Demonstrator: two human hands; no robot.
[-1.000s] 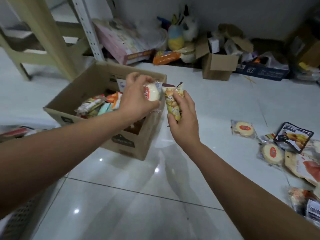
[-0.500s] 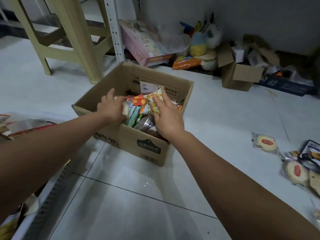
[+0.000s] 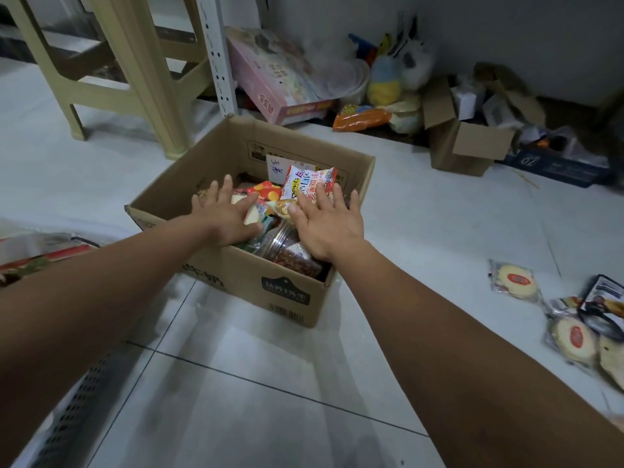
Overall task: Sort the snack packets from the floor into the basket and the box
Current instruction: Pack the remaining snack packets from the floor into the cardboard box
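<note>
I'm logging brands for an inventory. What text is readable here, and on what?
"Dowis" and "Life": white-and-red packet in the cardboard box.
"牛奶": cardboard box's front wall.
Blurred, perhaps "认养1头牛": dark badge on that wall.
Too small or blurred to read: handwritten white label, barcode, pink box print, floor packets.

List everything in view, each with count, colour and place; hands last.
cardboard box: one, brown, mid-floor, packed with snacks
white-and-red packet: one, upright at the box's back
loose packets: at least four, floor right
basket: one, pale, perforated, bottom left
stool: one, beige, back left
small carton: one, brown, open, by the wall
pink box: one, leaning by the wall
left hand: open, flat on the box's packets
right hand: open, flat on the box's packets
</note>
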